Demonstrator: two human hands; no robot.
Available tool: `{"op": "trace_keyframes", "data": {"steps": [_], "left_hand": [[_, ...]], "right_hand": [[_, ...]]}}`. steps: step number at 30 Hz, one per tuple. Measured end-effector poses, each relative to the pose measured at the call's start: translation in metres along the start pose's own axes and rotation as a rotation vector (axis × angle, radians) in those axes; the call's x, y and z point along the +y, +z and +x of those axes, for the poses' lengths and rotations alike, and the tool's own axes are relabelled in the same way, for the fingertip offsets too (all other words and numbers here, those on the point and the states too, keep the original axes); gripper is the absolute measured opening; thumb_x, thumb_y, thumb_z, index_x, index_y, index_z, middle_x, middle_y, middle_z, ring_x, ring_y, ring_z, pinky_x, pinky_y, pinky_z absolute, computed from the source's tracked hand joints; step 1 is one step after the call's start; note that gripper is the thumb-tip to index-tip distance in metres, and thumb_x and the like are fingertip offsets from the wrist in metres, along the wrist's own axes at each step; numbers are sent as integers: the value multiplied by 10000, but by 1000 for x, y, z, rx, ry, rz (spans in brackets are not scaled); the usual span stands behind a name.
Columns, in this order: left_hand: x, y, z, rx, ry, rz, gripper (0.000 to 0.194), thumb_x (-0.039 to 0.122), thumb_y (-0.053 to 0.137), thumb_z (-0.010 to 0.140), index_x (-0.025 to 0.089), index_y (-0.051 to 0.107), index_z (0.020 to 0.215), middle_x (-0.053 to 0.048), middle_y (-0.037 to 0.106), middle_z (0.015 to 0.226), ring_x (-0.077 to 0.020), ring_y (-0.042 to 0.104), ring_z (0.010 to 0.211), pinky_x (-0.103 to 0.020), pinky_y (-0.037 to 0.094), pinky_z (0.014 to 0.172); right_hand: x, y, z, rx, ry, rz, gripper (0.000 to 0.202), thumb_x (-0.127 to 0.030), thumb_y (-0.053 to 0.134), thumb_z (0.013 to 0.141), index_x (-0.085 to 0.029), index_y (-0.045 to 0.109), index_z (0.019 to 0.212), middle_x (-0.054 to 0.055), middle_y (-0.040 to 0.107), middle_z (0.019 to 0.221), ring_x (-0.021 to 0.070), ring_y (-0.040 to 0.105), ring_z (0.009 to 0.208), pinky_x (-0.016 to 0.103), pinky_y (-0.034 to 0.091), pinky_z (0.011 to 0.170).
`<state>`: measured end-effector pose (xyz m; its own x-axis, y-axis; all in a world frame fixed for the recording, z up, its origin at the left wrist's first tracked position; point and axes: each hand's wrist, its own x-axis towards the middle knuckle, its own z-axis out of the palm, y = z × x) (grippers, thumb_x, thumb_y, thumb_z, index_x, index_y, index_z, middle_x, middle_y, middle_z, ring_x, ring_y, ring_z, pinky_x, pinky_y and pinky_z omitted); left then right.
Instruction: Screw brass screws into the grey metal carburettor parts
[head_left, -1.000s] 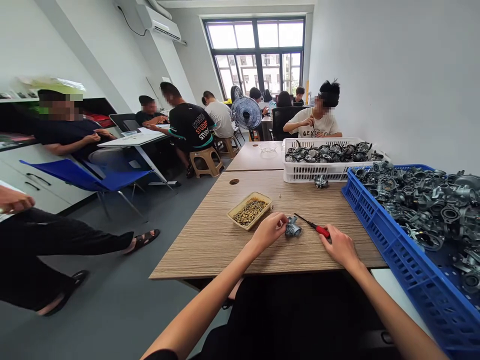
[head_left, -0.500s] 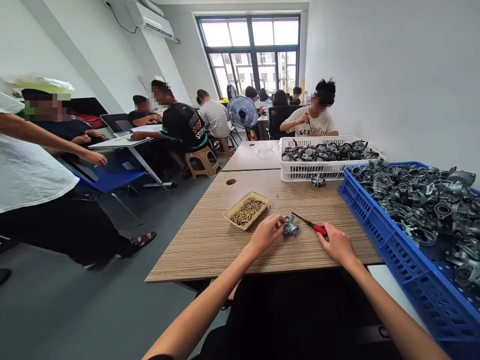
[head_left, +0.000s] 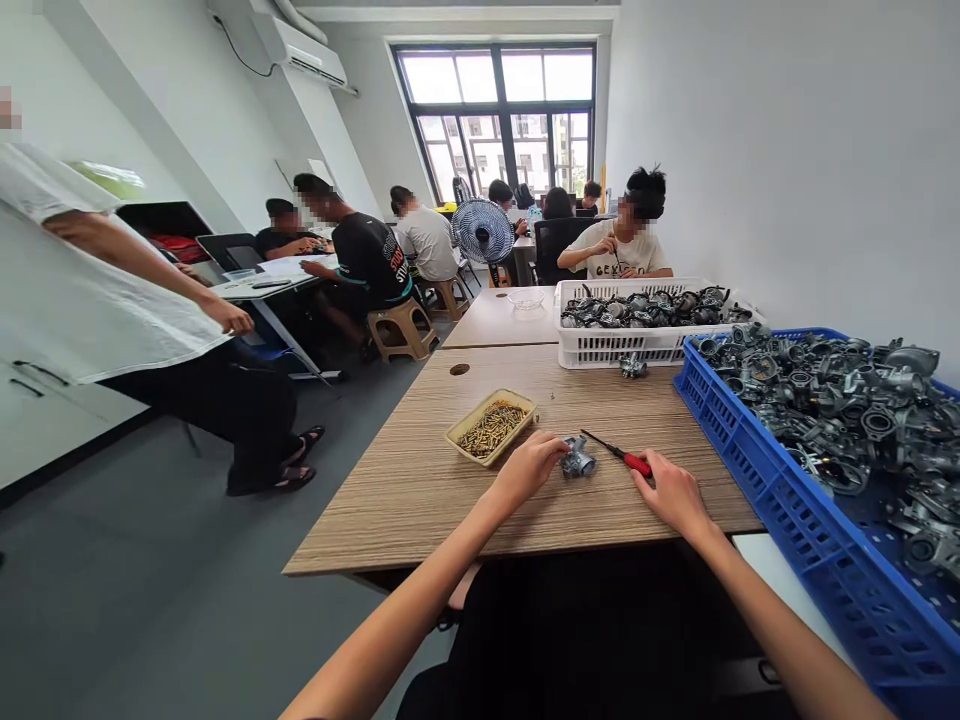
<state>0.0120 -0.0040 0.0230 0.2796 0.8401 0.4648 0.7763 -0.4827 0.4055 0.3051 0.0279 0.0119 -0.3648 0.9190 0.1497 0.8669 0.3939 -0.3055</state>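
Note:
A small silvery metal part (head_left: 579,459) rests on the wood-grain table (head_left: 405,500). My left hand (head_left: 528,467) is at its left side, fingers pinched at its edge; whatever they hold is too small to make out. My right hand (head_left: 673,490) has its fingers closed on the red handle of a screwdriver (head_left: 637,464), whose dark shaft points up and left toward the metal part. Left of the part stands a beige tray (head_left: 463,452) filled with small brass-coloured pieces (head_left: 493,428).
At the right a blue crate (head_left: 780,465) is heaped with metal parts. Beyond is a white basket (head_left: 634,348) of similar parts, with one loose part (head_left: 633,367) before it. A person sits behind the basket; another stands at the left.
The standing person at the left has moved right, farther into view. The view has shifted slightly. Both my hands stay nearly where they were.

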Motion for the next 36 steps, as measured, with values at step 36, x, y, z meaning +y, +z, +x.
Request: {"op": "trace_keyframes", "data": {"steps": [36], "left_hand": [[18, 48, 11, 85, -381, -274, 425, 454, 592, 954, 212, 518, 1296, -77, 700, 1145, -236, 677, 1032, -373, 515, 941]], "right_hand": [[30, -9, 26, 184, 99, 622, 550, -693, 420, 909, -191, 643, 884, -14, 539, 609, 188, 515, 593, 288, 379, 572]]}}
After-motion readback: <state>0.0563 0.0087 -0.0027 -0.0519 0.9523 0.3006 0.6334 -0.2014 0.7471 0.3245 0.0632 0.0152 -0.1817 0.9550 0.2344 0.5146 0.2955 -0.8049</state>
